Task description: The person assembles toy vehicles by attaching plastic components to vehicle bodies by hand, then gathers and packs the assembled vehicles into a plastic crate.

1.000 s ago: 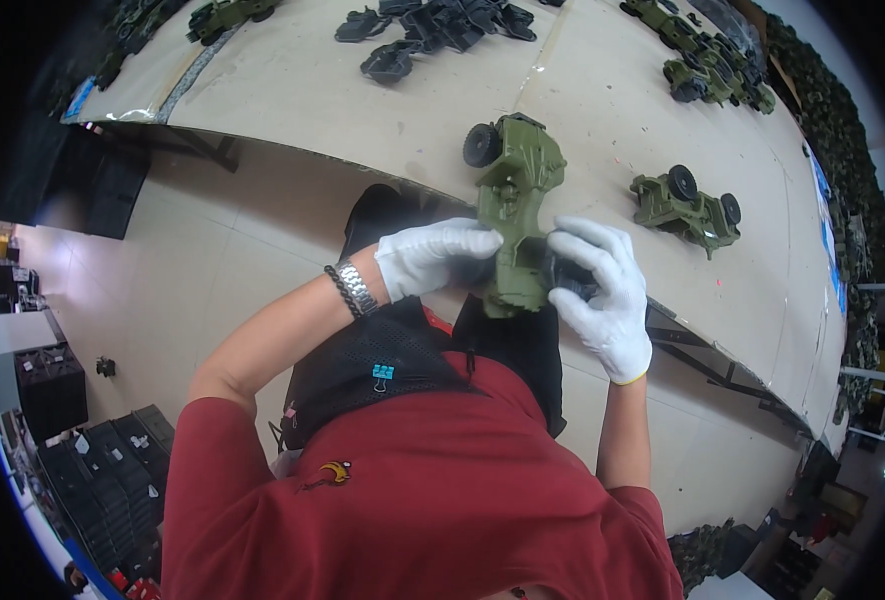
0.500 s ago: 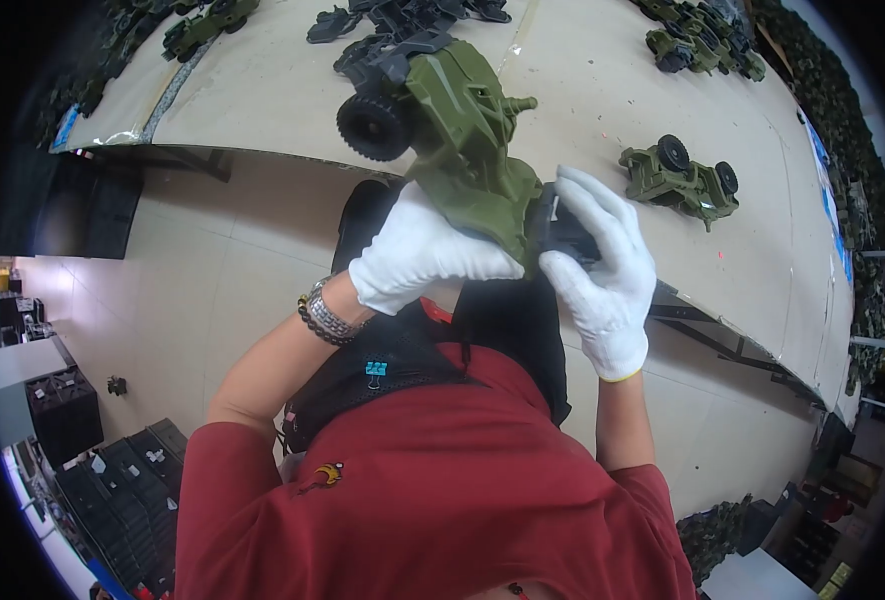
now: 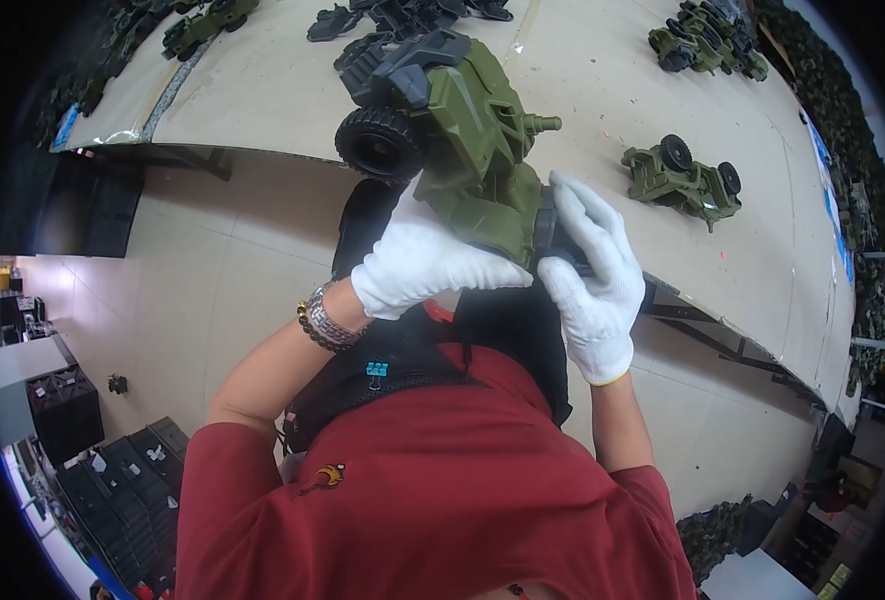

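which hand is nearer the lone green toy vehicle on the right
Right: the right hand is left of the lone vehicle, not touching; the left hand is farther left.

The left hand in a white fabric glove (image 3: 425, 262) gripped an olive-green plastic toy vehicle (image 3: 478, 135), tilted, with a ridged black wheel (image 3: 379, 146) at its upper left. The right hand, likewise white-gloved (image 3: 600, 285), curled its fingers around a dark piece (image 3: 545, 222) at the vehicle's lower end. Beyond, a pale, flat counter (image 3: 583, 110) carried another olive-green toy vehicle with black wheels (image 3: 685, 185) and dark-grey plastic parts (image 3: 413, 16).
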### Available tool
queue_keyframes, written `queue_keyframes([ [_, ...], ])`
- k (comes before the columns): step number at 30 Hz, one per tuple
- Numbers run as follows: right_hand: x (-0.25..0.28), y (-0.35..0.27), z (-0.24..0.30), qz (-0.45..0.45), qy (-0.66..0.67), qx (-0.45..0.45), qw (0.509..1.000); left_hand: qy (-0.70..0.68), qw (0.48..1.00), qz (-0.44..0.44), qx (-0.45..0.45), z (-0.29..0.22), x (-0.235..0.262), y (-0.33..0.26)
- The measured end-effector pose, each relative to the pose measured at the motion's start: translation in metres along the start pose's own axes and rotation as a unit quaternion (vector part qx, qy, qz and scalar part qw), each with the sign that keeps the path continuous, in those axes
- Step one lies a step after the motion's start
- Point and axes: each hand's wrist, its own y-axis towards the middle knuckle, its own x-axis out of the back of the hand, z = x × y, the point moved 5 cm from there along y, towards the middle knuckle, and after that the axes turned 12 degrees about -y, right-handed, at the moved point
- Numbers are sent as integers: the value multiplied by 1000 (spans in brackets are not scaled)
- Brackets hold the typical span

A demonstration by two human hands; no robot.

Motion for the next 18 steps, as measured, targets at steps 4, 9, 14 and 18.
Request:
queue_keyframes([
  [4, 2, 4, 2, 16, -59, 58, 996, -3, 999, 7, 41, -15, -7, 4],
  [9, 10, 8, -5, 60, -111, 119, 985, 87, 996, 25, 28, -23, -20, 13],
  [14, 33, 29, -5, 86, -120, 95, 984, -165, 986, 8, -21, -18, -34, 31],
  [18, 45, 30, 16, -111, -189, 134, 967, -520, 841, -16, 145, -17, -72, 36],
])
